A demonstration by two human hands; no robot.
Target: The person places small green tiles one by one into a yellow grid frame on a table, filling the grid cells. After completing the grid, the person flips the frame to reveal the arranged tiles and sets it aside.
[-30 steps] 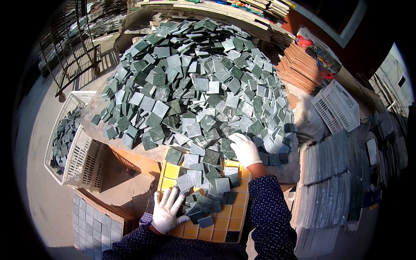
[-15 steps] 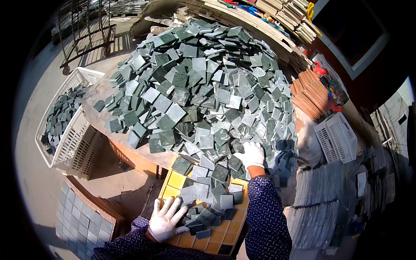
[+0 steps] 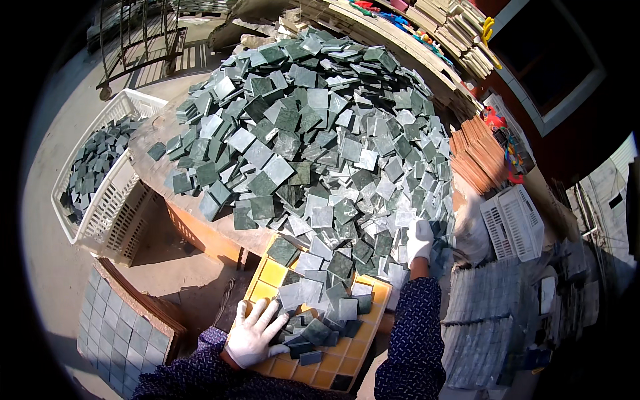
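Note:
My left hand (image 3: 252, 335), in a white glove, lies with fingers spread over the left edge of a yellow gridded tray (image 3: 272, 272). Its fingertips touch or nearly touch loose green-grey stone tiles (image 3: 309, 291) heaped on the tray, some flat and some tilted. A large pile of square stone tiles (image 3: 300, 120) rises on the table beyond. At the pile's right lower side my gloved right hand (image 3: 420, 240) is closed, fingers curled down among the tiles. What it grips, if anything, is hidden. One dark tile (image 3: 341, 382) sits in a cell at the tray's near corner.
To the left stand a white crate (image 3: 110, 230) of small tiles and a stack of tiled sheets (image 3: 120, 327). At right are a white basket (image 3: 513, 223), brown sheets (image 3: 477, 153) and stacked grey sheets (image 3: 483, 307). A wheeled metal rack (image 3: 140, 50) stands far left.
My right hand has moved right along the pile's lower side, and its fingers have curled in. The left hand stays on the tray's edge. The view has shifted slightly.

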